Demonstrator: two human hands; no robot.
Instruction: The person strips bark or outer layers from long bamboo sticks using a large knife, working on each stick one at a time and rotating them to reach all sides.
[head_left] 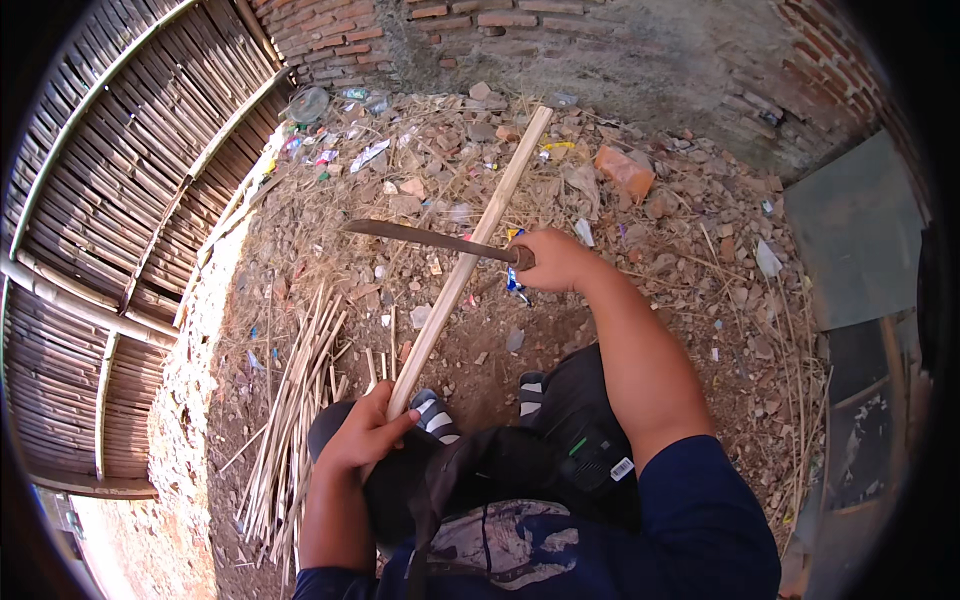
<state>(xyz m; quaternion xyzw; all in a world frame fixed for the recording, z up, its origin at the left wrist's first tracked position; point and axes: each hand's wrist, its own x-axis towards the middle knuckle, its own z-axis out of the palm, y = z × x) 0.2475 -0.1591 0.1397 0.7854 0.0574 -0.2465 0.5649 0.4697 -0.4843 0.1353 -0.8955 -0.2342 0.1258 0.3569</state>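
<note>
My left hand (368,432) is closed round the near end of a long pale bamboo strip (470,262), which slants away from me up and to the right. In my right hand (553,262) is the handle of a machete (425,236). Its dark blade points left and crosses the strip near the middle; whether the edge touches the wood I cannot tell. A pile of thin split bamboo sticks (290,430) lies on the ground beside my left arm.
Stones, brick bits and litter cover the ground (690,290), with an orange brick piece (625,172) at the far right. A brick wall (560,45) closes the back. A bamboo slat fence (140,190) stands left, a grey-green panel (855,235) right.
</note>
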